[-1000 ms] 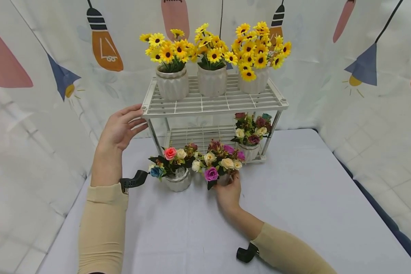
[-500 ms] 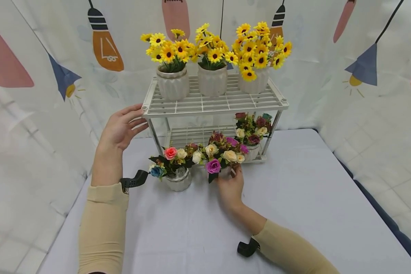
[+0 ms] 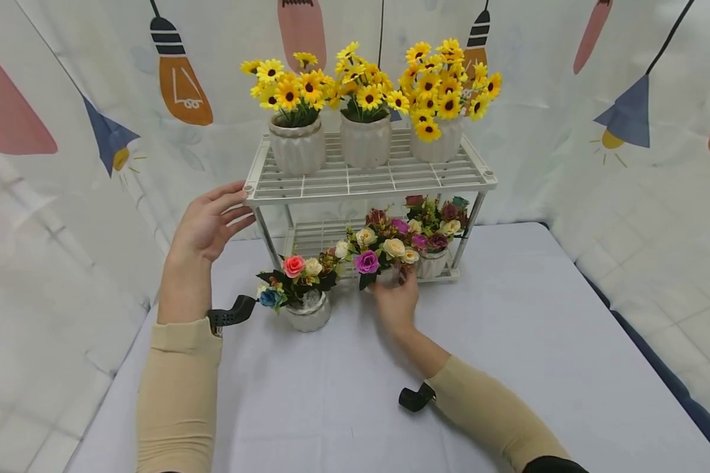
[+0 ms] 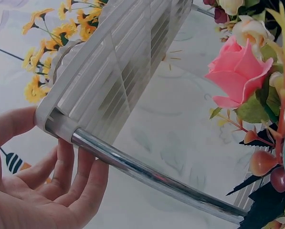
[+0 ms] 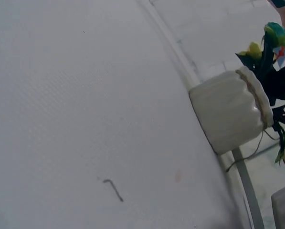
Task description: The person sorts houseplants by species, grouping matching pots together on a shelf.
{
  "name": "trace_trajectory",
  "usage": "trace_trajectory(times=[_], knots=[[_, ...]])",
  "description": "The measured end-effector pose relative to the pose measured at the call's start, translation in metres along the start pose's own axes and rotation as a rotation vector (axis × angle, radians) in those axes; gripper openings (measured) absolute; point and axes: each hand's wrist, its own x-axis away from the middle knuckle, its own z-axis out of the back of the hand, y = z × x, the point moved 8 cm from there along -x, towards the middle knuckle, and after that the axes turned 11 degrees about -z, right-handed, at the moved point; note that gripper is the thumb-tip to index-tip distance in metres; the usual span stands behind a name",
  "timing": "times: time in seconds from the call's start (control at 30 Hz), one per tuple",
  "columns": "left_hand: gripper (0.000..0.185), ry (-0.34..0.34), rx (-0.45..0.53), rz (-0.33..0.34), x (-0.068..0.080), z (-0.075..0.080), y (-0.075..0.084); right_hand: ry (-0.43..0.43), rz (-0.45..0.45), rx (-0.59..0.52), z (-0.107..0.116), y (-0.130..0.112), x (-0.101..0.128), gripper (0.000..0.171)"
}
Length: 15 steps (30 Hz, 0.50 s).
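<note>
My left hand [image 3: 204, 223] holds the front left corner of a white two-tier rack [image 3: 367, 192]. In the left wrist view, the thumb [image 4: 18, 121] lies against the top corner while the fingers [image 4: 87, 179] touch the metal post. At the lower tier's front edge, my right hand [image 3: 398, 303] grips a flowerpot [image 3: 386, 278] with purple and cream roses. Part of that pot is hidden by the hand and blooms. Left of it, another flowerpot [image 3: 309, 314] with pink and blue roses stands on the table. A third rose pot [image 3: 432, 265] is on the lower tier's right end.
Three white pots of yellow flowers, left [image 3: 298, 148], middle [image 3: 365, 143] and right [image 3: 438, 143], line the upper tier. A white cloth covers the table [image 3: 331, 407]. A printed curtain [image 3: 544, 118] hangs behind. In the right wrist view, a flowerpot [image 5: 230, 112] shows at right.
My right hand has moved the purple and cream rose pot away from me, to the lower tier's front edge. The left hand has stayed at the rack's corner.
</note>
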Motion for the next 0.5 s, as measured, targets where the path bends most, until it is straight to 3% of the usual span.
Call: trace_trajectory(times=[0.5], knots=[[0.064, 0.008, 0.006, -0.013, 0.000, 0.001, -0.002, -0.001, 0.052, -0.027, -0.019, 0.008, -0.027, 0.081]])
